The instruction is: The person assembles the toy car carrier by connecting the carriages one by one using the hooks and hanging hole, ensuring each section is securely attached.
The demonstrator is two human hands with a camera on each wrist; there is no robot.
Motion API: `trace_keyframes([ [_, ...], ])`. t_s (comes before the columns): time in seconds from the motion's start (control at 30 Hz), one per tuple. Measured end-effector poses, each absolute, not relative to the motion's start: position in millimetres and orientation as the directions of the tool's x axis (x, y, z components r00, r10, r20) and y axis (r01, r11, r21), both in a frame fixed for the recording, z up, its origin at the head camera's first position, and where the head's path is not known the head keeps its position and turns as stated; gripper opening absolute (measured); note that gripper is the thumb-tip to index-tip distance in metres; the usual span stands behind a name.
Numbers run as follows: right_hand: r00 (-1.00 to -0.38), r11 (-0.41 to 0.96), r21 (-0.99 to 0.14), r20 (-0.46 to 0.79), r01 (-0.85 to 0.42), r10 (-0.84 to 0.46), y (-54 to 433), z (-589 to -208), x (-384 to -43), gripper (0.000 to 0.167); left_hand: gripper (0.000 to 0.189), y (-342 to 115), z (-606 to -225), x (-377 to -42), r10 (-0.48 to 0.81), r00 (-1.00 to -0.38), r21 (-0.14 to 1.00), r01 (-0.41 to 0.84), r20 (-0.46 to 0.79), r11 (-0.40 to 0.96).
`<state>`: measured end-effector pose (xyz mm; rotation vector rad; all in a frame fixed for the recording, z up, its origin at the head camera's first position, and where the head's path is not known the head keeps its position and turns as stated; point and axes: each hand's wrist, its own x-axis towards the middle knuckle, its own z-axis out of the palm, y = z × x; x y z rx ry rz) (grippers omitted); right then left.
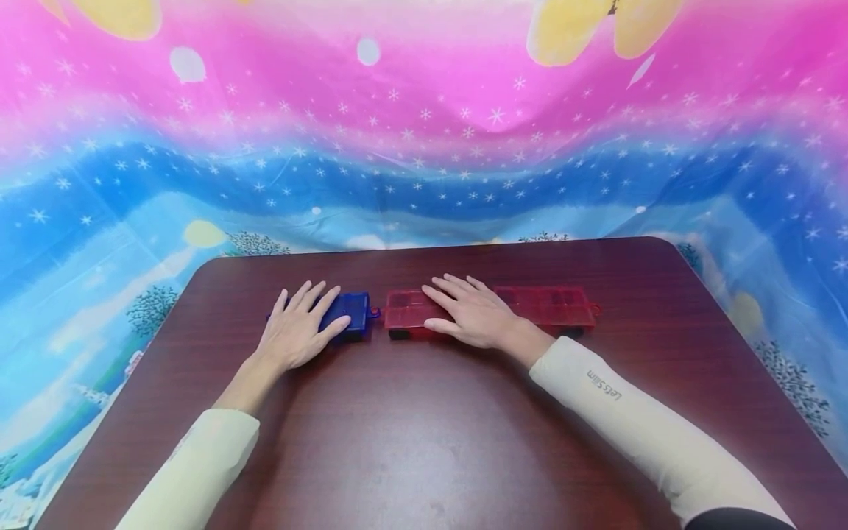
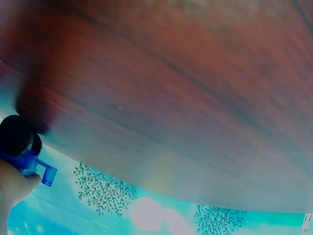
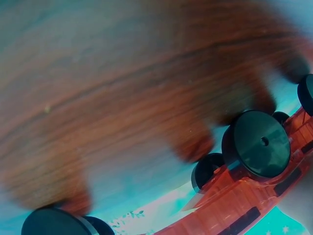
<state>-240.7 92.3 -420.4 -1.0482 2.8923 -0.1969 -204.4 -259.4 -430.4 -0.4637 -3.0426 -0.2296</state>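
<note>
On the table, my left hand (image 1: 298, 327) rests on a blue see-through toy cart (image 1: 358, 313), fingers spread and fairly straight. The cart's black wheels (image 2: 15, 135) and a square blue hook show in the left wrist view, beside part of the hand. My right hand (image 1: 475, 313) lies flat across the middle of a long red see-through toy cart body (image 1: 553, 303), its fingers straight. Whether the red part is one cart or two joined is hidden under that hand. Black wheels (image 3: 261, 143) sit under the red body. A blue loop lies close to the red cart's left end; whether they are linked cannot be told.
The brown wooden table (image 1: 411, 427) has rounded far corners, and the carts stand in a row near its far edge. Behind it hangs a pink and blue patterned cloth (image 1: 424, 147). Light sleeves cover both forearms.
</note>
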Motion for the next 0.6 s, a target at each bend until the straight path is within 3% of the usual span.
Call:
trace_keyframes([
  [0.6, -0.731, 0.725, -0.134, -0.003, -0.676, -0.682, 94.9, -421.4, -242.3, 0.081, 0.083, -259.5, -431.4, -204.0, 0.286, -0.955, 0.127, 0.294, 0.08, 0.947],
])
